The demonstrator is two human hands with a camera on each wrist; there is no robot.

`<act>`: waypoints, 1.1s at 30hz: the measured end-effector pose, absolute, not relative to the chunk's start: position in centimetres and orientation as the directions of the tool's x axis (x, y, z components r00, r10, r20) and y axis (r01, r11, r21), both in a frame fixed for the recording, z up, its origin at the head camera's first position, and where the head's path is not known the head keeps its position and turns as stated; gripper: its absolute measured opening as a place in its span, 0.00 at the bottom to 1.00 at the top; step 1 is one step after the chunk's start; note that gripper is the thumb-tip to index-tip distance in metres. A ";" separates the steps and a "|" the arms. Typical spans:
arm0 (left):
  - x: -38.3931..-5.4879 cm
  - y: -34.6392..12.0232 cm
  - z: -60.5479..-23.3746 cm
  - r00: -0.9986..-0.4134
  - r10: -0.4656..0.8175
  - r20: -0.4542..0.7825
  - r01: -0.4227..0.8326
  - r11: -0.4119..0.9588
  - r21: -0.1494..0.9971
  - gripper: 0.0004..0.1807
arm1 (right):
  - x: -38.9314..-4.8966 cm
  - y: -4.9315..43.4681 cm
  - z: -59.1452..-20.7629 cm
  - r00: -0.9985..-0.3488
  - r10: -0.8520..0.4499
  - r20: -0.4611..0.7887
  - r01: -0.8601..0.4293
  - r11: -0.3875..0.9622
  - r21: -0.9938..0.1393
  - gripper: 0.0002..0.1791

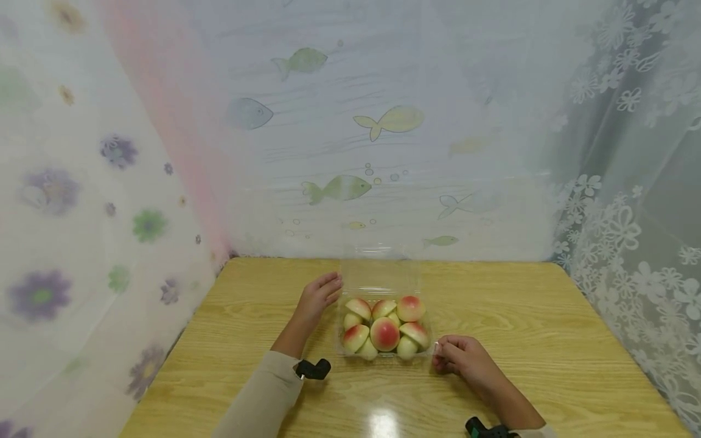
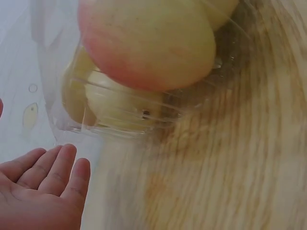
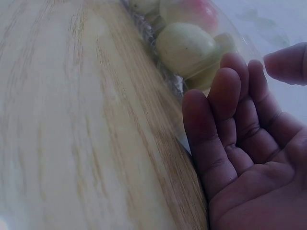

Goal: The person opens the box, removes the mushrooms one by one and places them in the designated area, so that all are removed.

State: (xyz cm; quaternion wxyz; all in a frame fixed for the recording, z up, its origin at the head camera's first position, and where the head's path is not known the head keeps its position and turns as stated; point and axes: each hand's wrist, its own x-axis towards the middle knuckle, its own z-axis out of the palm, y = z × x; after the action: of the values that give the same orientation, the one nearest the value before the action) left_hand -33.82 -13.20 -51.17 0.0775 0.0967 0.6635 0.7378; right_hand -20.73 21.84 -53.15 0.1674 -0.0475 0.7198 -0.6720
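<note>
A clear plastic clamshell box (image 1: pixel 338 348) sits on the table with its lid (image 1: pixel 380 271) raised at the back. Several mushroom-shaped pieces (image 1: pixel 385 334) with red-and-yellow caps and pale stems fill it in two rows. My left hand (image 1: pixel 317 297) is beside the box's back left side, fingers extended; in the left wrist view its fingertips (image 2: pixel 70 151) come close to the clear wall. At the front right corner, my right hand (image 1: pixel 462 360) pinches the box's rim between thumb and forefinger. Its other fingers curl loosely in the right wrist view.
The wooden table (image 1: pixel 246 316) extends around the box on all sides. A curtain printed with fish (image 1: pixel 339 188) hangs behind its back edge, and flowered curtains (image 1: pixel 44 292) flank it. A black wrist camera (image 1: pixel 313 369) is worn on each forearm.
</note>
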 end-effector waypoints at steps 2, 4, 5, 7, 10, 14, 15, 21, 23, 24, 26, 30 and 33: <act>-33.7 -13.3 -51.3 -0.968 0.248 0.033 0.007 -0.105 0.994 0.34 | -20.7 21.8 -53.1 -0.939 -0.296 -0.177 0.158 0.086 -0.984 0.15; -33.6 -13.4 -51.5 -0.968 0.248 0.029 0.003 -0.106 0.994 0.35 | -20.7 21.8 -53.0 -0.938 -0.300 -0.174 0.157 0.082 -0.984 0.15; -33.5 -13.4 -51.6 -0.968 0.248 0.027 -0.001 -0.109 0.994 0.35 | -20.7 21.8 -53.0 -0.937 -0.302 -0.173 0.156 0.081 -0.984 0.15; -33.5 -13.5 -51.7 -0.969 0.245 0.020 -0.009 -0.119 0.993 0.35 | -20.7 21.8 -52.9 -0.937 -0.304 -0.173 0.156 0.079 -0.985 0.15; -33.5 -13.5 -52.0 -0.969 0.246 0.017 -0.014 -0.125 0.992 0.34 | -20.7 21.7 -52.9 -0.937 -0.304 -0.172 0.156 0.079 -0.985 0.16; -33.4 -13.6 -52.3 -0.969 0.245 0.008 -0.026 -0.134 0.991 0.32 | -20.7 21.7 -53.0 -0.937 -0.305 -0.173 0.159 0.073 -0.985 0.15; -33.4 -13.6 -52.3 -0.970 0.243 0.004 -0.031 -0.140 0.990 0.32 | -20.7 21.7 -53.0 -0.936 -0.306 -0.173 0.159 0.070 -0.985 0.14; -33.1 -13.7 -52.6 -0.974 0.227 -0.010 -0.042 -0.139 0.989 0.33 | -20.7 21.7 -53.0 -0.934 -0.320 -0.159 0.148 0.057 -0.987 0.13; -33.0 -13.7 -52.7 -0.974 0.228 -0.012 -0.046 -0.143 0.989 0.33 | -20.6 21.7 -53.0 -0.934 -0.323 -0.154 0.144 0.055 -0.988 0.13; -33.0 -13.7 -52.8 -0.973 0.229 -0.015 -0.049 -0.144 0.988 0.33 | -20.6 21.7 -53.0 -0.934 -0.321 -0.155 0.145 0.056 -0.988 0.13; -32.8 -13.7 -52.9 -0.972 0.234 -0.014 -0.051 -0.152 0.987 0.32 | -20.6 21.7 -53.0 -0.935 -0.316 -0.159 0.149 0.055 -0.987 0.13; -32.5 -13.6 -52.9 -0.971 0.238 -0.012 -0.055 -0.172 0.984 0.31 | -20.6 21.7 -53.0 -0.938 -0.302 -0.168 0.157 0.058 -0.986 0.12; -31.9 -13.5 -52.8 -0.972 0.235 -0.019 -0.061 -0.171 0.983 0.32 | -20.5 21.8 -53.0 -0.939 -0.299 -0.171 0.160 0.060 -0.985 0.12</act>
State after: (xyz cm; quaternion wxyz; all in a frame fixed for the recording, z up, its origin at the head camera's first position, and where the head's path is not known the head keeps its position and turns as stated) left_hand -31.91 -13.48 -52.80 0.0970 0.0684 0.6364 0.7622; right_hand -20.49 21.79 -52.97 0.1679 -0.0492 0.7084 -0.6837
